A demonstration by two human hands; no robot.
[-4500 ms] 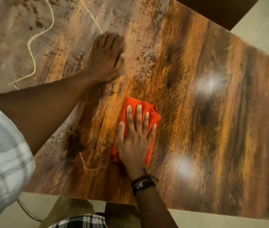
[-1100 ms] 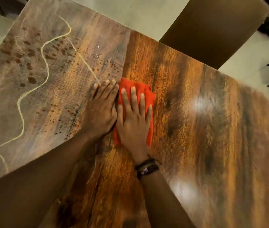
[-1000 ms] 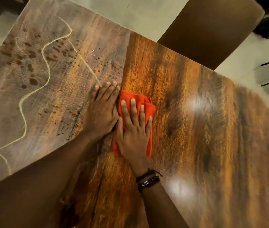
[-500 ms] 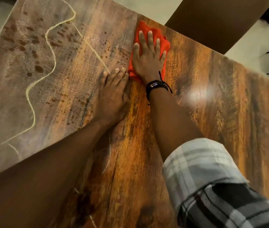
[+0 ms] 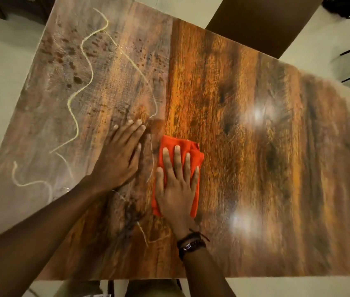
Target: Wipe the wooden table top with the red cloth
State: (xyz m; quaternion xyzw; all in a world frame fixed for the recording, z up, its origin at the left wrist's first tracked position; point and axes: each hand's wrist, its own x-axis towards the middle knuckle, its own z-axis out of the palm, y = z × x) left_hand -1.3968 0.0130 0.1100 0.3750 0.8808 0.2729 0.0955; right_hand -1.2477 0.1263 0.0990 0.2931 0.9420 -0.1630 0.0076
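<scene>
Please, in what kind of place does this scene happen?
Probably a room in a home, perhaps a dining area; I cannot be sure. A wooden table stands on a pale floor, and a brown piece of furniture, maybe a chair, stands at its far edge.

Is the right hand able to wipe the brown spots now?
Probably, but not straight: the left hand lies flat on the table between the red cloth and the brown spots.
</scene>
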